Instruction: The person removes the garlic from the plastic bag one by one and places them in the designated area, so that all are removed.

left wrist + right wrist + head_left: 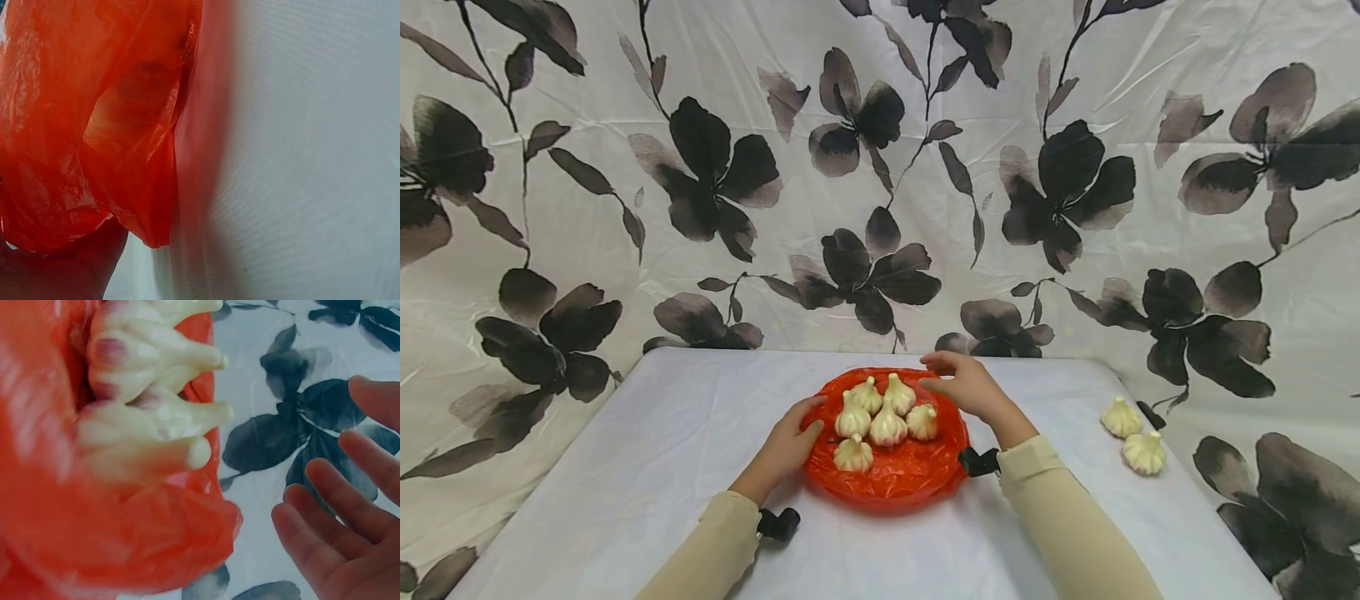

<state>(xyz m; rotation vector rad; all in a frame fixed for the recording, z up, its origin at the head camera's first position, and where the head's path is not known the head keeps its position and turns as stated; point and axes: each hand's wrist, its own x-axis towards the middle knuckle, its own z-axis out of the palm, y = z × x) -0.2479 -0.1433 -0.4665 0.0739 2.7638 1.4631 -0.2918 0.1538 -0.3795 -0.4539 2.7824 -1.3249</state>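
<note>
A red plastic bag, spread into a round shape, lies on the table with several garlic bulbs on it. Their stems and purple patches show closely in the right wrist view, where one garlic bulb lies near the bag's edge. My left hand is at the bag's left side, thumb and fingers apart; in the left wrist view crinkled plastic partly covers it. Beyond the bag's far right rim, my right hand is held with fingers spread and nothing in it.
Two more garlic bulbs lie near the right edge of the white-covered table. Behind the table hangs a white cloth printed with dark flowers. Black wrist cameras sit below both sleeves.
</note>
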